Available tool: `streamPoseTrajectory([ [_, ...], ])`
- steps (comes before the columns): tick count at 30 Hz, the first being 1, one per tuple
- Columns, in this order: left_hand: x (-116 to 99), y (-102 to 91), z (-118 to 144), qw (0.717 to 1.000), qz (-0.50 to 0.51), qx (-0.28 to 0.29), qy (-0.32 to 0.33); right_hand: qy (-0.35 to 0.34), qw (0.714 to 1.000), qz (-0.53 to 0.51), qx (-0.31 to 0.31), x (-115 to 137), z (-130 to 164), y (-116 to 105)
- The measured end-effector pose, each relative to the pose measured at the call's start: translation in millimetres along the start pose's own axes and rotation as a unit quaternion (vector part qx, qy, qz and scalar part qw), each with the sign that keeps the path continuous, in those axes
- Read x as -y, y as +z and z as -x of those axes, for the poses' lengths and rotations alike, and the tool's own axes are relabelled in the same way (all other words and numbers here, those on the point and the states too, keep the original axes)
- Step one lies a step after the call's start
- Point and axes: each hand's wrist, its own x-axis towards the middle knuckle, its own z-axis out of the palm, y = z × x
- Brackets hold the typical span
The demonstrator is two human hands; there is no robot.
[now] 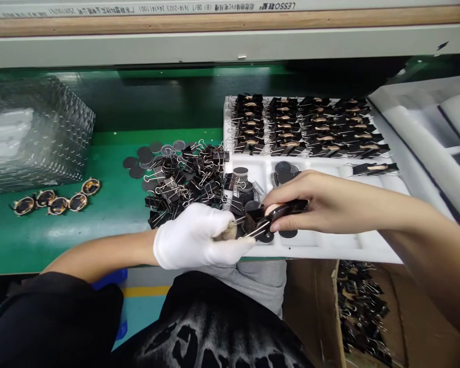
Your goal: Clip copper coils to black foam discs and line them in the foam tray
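Observation:
My left hand (pixel 199 235), in a white glove, pinches the wire handles of a black binder clip (pixel 263 225). My bare right hand (pixel 316 199) grips a dark piece with a beige middle (pixel 291 208), which meets the clip; its exact kind is partly hidden by my fingers. Both hands are over the front of a white foam tray (pixel 329 243). Around them lie dark round discs (pixel 245 197) in the tray. Beside my left hand is a heap of loose binder clips (pixel 187 176) on the green table.
Rows of clipped black and beige pieces (pixel 285 125) fill the tray's back, with a single one (pixel 375 168) nearer. At left are stacked clear plastic trays (pixel 69 128) and several round tortoiseshell-patterned pieces (pixel 58 206). A box of clips (pixel 362 312) stands below right.

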Motion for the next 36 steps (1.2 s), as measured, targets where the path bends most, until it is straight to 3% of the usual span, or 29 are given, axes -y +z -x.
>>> streamPoseTrajectory([
  [3, -1.1, 3.3, 1.5, 1.0, -0.016, -0.011, 0.017, -0.002, 1.0, -0.019, 0.014, 0.5, -1.0, -2.0],
  [12, -1.7, 11.0, 2.6, 0.999, -0.005, 0.013, -0.047, -0.004, 1.0, 0.014, 0.018, -7.9, -3.4, 4.0],
  [15, -2.9, 8.2, 2.8, 0.996, -0.006, 0.012, -0.087, 0.001, 1.0, -0.001, 0.004, -9.3, -5.0, 6.1],
  [18, -2.5, -1.5, -0.5, 0.996, -0.003, 0.044, -0.078, -0.006, 1.0, 0.018, -0.003, -9.3, -2.1, 9.2],
  [21, -0.1, -16.5, -8.5, 0.993, -0.019, 0.087, -0.079, -0.041, 0.986, 0.126, -0.099, -10.4, 6.2, 16.2],
  [24, 2.7, -26.6, -18.6, 0.974, 0.104, 0.132, -0.152, -0.074, 0.924, 0.277, -0.252, -12.7, 13.8, 26.9],
  [25, 3.4, -27.2, -21.5, 0.949, 0.189, 0.156, -0.197, -0.083, 0.9, 0.317, -0.288, -13.8, 14.9, 31.1],
  [27, 4.2, -24.7, -25.9, 0.871, 0.345, 0.202, -0.286, -0.101, 0.865, 0.365, -0.331, -16.9, 14.7, 40.6],
  [28, 4.3, -22.2, -27.0, 0.839, 0.388, 0.213, -0.316, -0.109, 0.858, 0.372, -0.337, -19.1, 13.6, 45.9],
  [29, 4.3, -19.6, -27.5, 0.824, 0.405, 0.217, -0.331, -0.112, 0.858, 0.371, -0.337, -21.8, 12.0, 51.5],
  [31, 3.8, -15.9, -26.4, 0.847, 0.381, 0.189, -0.319, -0.11, 0.858, 0.355, -0.354, -27.7, 8.7, 63.2],
  [33, 3.0, -15.4, -24.2, 0.883, 0.335, 0.152, -0.29, -0.116, 0.832, 0.328, -0.431, -32.3, 6.4, 74.2],
  [35, 1.9, -18.0, -22.5, 0.901, 0.307, 0.125, -0.279, -0.102, 0.807, 0.269, -0.516, -32.9, 6.4, 83.0],
  [36, 1.4, -19.9, -22.2, 0.906, 0.298, 0.114, -0.278, -0.08, 0.812, 0.217, -0.535, -31.5, 7.3, 86.3],
])
